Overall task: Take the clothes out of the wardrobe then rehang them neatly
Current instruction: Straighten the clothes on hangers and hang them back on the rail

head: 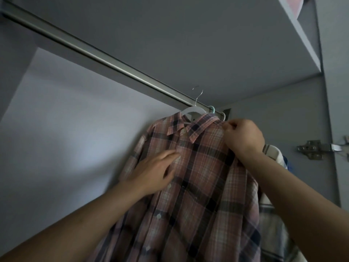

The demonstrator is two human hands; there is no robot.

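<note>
Wardrobe rail (105,59) slants; plaid shirt (198,186) hangs lengthwise (collar up).

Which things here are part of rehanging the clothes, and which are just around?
Part of the job: plaid shirt, white hanger, rail, left hand, right hand.

Just there: door hinge, striped garment behind, upper shelf.

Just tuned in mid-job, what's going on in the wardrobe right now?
A person is handling a pink plaid button-up shirt on a white plastic hanger. The right hand pinches the shirt's shoulder by the collar, and the left hand lies flat on its front. The hanger's wire hook sits below the grey metal rail, apparently not on it. Other garments hang further right.
</note>
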